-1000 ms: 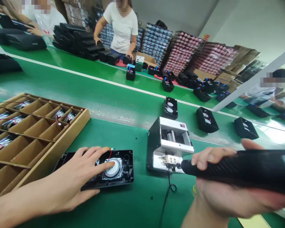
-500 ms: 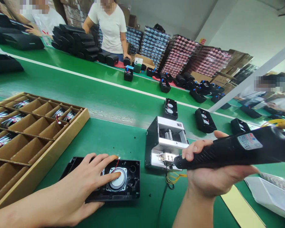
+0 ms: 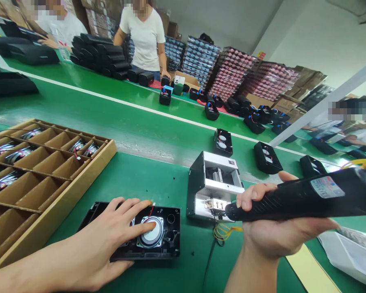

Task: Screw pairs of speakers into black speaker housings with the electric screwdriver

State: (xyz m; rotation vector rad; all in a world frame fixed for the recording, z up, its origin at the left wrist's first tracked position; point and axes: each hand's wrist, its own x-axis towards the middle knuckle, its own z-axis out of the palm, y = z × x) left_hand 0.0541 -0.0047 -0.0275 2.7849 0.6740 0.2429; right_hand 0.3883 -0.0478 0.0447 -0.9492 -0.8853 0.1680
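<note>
My left hand [image 3: 106,232] lies flat, fingers spread, on a black speaker panel [image 3: 167,240] on the green bench, its fingertips pressing a round silver speaker driver [image 3: 154,234] seated in the panel. My right hand [image 3: 277,232] is wrapped around a black electric screwdriver [image 3: 301,197], held nearly level. The screwdriver's tip rests at the front slot of a grey screw feeder box [image 3: 213,185] just right of the panel.
A cardboard divider tray [image 3: 49,171] with several speaker drivers sits at left. Black speaker housings [image 3: 266,156] ride the green conveyor beyond. A white plastic tray [image 3: 347,252] lies at lower right. Other people work at the far side beside stacked black housings [image 3: 100,53].
The camera shifted, and the panel under my left hand sits slightly nearer and more to the right. My right hand with the screwdriver rose a little, its tip staying at the feeder.
</note>
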